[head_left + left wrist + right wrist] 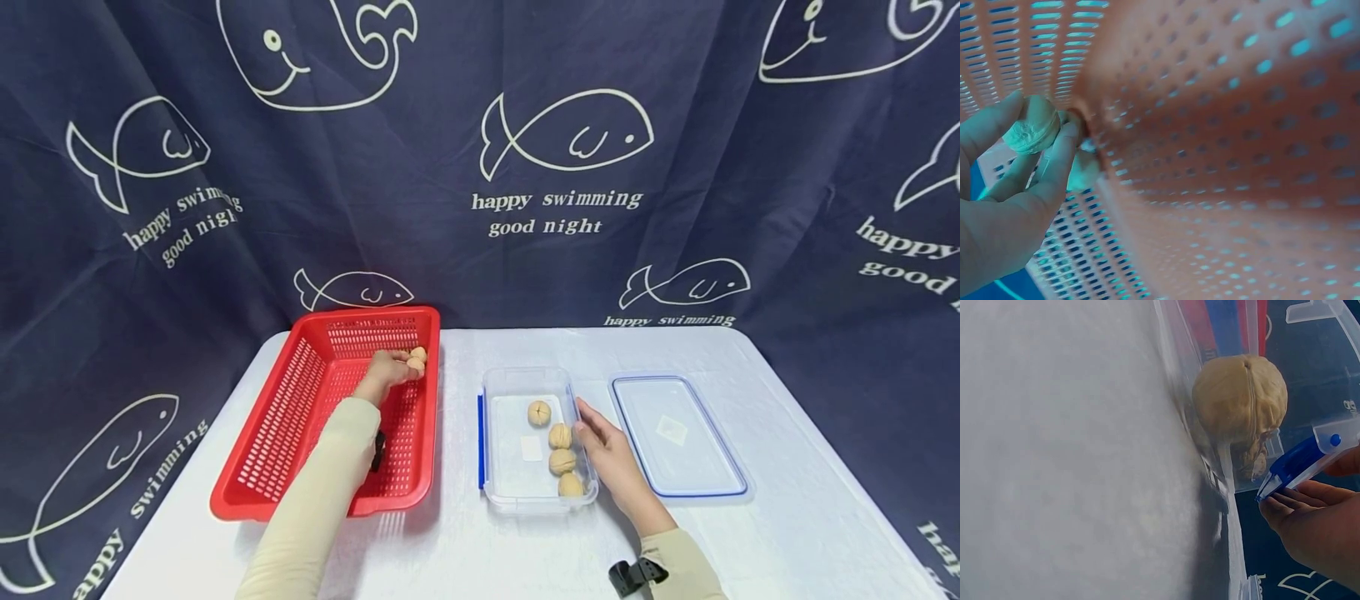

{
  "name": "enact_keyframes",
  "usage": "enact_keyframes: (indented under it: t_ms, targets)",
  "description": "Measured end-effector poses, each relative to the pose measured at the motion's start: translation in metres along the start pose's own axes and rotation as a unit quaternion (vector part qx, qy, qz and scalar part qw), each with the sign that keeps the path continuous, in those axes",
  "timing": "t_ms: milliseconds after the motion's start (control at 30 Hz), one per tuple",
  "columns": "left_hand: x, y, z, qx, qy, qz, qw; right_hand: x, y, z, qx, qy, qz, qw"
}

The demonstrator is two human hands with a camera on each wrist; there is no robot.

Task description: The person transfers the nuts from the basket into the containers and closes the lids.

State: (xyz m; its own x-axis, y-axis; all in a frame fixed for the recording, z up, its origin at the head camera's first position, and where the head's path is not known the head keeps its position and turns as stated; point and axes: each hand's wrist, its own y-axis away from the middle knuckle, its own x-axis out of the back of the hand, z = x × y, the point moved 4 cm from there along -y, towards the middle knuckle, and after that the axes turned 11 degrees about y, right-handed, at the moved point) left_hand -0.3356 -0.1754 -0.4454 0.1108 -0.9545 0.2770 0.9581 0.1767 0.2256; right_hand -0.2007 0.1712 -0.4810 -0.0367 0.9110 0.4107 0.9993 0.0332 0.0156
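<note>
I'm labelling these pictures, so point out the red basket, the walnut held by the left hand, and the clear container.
Red basket (288,408): head view, on its slotted left wall.
Held walnut (1035,126): left wrist view, visible middle of its shell.
Clear container (510,429): head view, bare part of its floor.

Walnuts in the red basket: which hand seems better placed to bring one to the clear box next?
Probably the left hand: it pinches a walnut inside the red basket, while the right hand is over at the clear box.

log: "happy swimming"; "good night"; white lettering (557,200); repeated across the dark blue cloth backdrop (450,250)
</note>
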Motion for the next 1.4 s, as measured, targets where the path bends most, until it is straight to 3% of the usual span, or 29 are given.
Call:
enact_keyframes:
  t_ms: [133,267,500,633,1033,1400]
  targets:
    - [0.004,0.003,0.011,-0.042,-0.006,0.021,0.9989,0.000,0.000,-0.001,-0.002,0.000,-0.001,1.000]
    - [0.005,0.011,0.023,-0.043,0.005,0.026,0.9987,0.000,0.000,0.000,0.001,-0.001,0.000,1.000]
    - [0.007,0.021,0.045,-0.052,0.073,0.005,0.9960,0.000,0.000,0.000,-0.004,0.003,-0.002,1.000]
    - [0.004,0.031,0.058,-0.067,0.085,-0.013,0.9940,0.000,0.000,0.000,-0.007,0.007,-0.003,1.000]
    - [-0.025,0.073,0.098,-0.124,0.103,-0.043,0.9860,-0.001,-0.001,0.001,-0.008,0.008,-0.002,1.000]
    - [-0.054,0.112,0.114,-0.163,0.159,-0.088,0.9696,-0.001,0.000,0.000,-0.010,0.007,-0.004,1.000]
